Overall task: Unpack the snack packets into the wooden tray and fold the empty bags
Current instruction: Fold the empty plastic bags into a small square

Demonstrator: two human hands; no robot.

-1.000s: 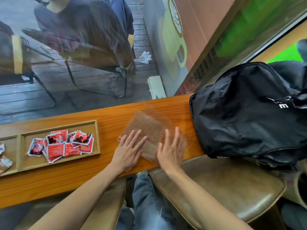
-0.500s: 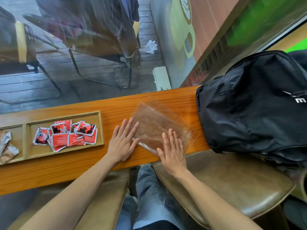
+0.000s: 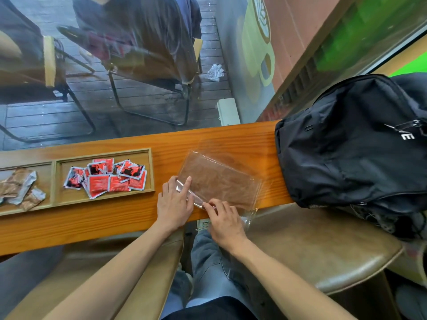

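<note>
An empty clear plastic bag (image 3: 221, 181) lies flat on the wooden counter (image 3: 115, 218), turned at an angle. My left hand (image 3: 173, 204) presses the bag's near-left edge with its fingertips. My right hand (image 3: 225, 221) pinches the bag's near edge between thumb and fingers. To the left sits the wooden tray (image 3: 151, 172); its right compartment holds several red-and-black snack packets (image 3: 108, 177), its left compartment holds brown packets (image 3: 19, 188).
A black backpack (image 3: 351, 146) fills the counter's right end, close to the bag. Brown padded stools (image 3: 323, 245) stand below the counter's near edge. A window with chairs behind it runs along the far edge.
Both hands slid from lying flat on the bag back to its near edge. The right hand's fingers have curled onto the edge. The bag lies flatter.
</note>
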